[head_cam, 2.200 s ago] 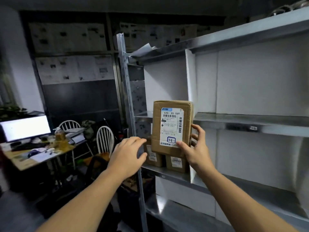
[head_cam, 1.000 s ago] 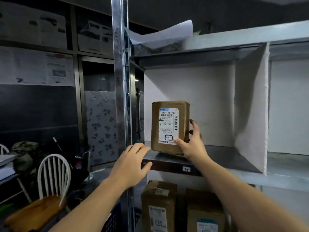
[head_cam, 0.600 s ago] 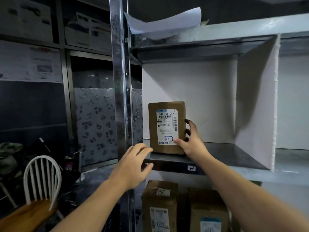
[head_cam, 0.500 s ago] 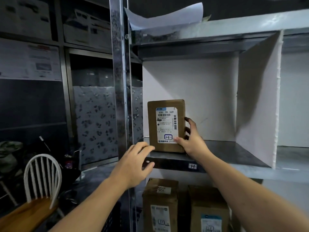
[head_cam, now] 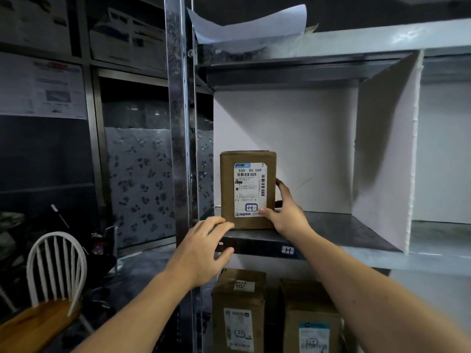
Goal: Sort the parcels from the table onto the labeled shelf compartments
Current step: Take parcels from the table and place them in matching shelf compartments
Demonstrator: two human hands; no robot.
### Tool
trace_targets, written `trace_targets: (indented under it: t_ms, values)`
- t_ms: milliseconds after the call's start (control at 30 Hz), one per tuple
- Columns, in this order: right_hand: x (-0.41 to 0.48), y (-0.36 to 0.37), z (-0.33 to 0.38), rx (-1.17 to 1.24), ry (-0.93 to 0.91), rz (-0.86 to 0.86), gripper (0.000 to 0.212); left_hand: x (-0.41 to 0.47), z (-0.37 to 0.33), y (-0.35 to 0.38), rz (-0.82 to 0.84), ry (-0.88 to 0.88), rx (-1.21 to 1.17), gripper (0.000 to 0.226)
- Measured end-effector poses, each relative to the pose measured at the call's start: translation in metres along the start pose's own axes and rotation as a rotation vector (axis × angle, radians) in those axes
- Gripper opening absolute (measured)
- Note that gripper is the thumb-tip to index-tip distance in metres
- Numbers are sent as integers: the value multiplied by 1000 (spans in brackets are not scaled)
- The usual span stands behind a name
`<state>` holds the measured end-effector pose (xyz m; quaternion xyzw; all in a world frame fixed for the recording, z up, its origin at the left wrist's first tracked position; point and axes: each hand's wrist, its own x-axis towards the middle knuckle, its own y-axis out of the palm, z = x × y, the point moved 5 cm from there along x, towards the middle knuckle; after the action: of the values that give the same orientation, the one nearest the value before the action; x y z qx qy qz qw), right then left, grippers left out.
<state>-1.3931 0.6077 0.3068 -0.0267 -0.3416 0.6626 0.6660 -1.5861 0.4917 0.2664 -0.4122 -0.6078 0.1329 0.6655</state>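
A brown cardboard parcel (head_cam: 229, 189) with a white label marked H stands upright on the metal shelf (head_cam: 336, 228), at the left end of the compartment tagged H (head_cam: 287, 250). My right hand (head_cam: 286, 215) grips its lower right side, thumb on the front and fingers curled behind. My left hand (head_cam: 204, 247) hovers at the shelf's front edge, its fingertips touching the parcel's lower left corner, holding nothing.
A white divider (head_cam: 384, 154) closes the compartment on the right. A steel upright post (head_cam: 179, 123) stands left of the parcel. Two more labelled parcels (head_cam: 238, 309) (head_cam: 311, 319) sit on the shelf below. A white chair (head_cam: 54, 271) stands at lower left. Loose paper (head_cam: 249, 24) lies on top.
The parcel has been raised from in front of the lower shelf and set down on the H shelf, then slid back. My left hand has come up to its lower left corner.
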Motion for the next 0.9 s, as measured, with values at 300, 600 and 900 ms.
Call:
trace_targets:
  t_ms: [300, 600, 900]
  values:
    - [-31, -10, 0, -38, -24, -32, 86, -11, -12, -1, 22, -69, 12, 53]
    - [-118, -118, -39, -564, -314, -75, 44, 15, -113, 24, 26, -64, 34, 53]
    - [-227, -297, -138, -1033, -113, -90, 41, 27, -313, 97, 150, 56, -54, 55]
